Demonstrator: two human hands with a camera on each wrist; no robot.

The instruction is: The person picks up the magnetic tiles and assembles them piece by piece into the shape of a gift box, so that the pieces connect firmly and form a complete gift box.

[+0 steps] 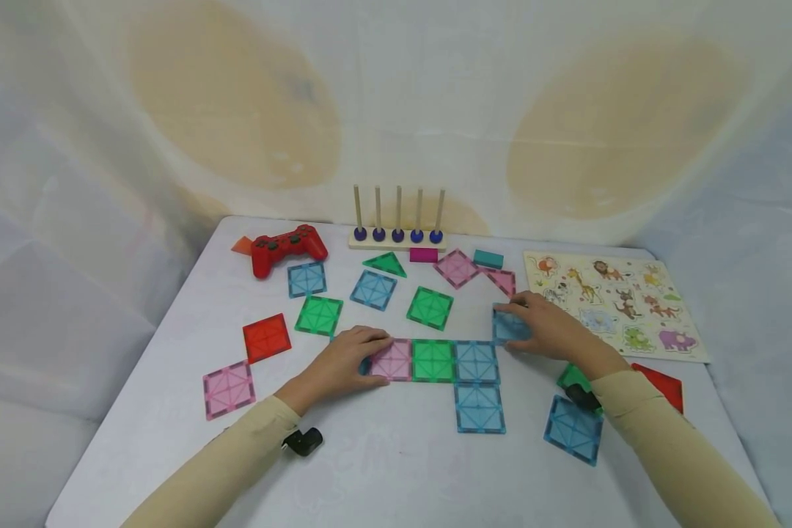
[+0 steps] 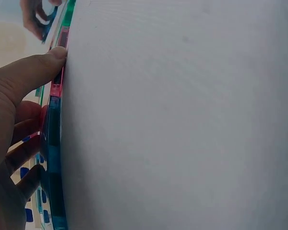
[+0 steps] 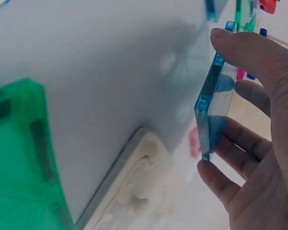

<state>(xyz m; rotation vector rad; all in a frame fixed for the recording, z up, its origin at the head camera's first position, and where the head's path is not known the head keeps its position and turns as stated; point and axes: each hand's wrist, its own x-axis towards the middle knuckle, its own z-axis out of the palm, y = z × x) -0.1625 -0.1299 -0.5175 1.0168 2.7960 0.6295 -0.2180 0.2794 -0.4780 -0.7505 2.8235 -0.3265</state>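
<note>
A flat row of square magnetic tiles lies mid-table: pink tile, green tile, blue tile, and another blue tile joined below. My left hand rests on the row's left end, over the pink tile's corner and a mostly hidden blue piece. In the left wrist view, the thumb presses the pink tile's edge. My right hand pinches a loose blue tile just right of the row. In the right wrist view this blue tile is held edge-on, off the table.
Loose tiles lie around: green, green, blue, red, pink, blue. At the back are a red game controller and a peg rack. An animal puzzle board lies at the right.
</note>
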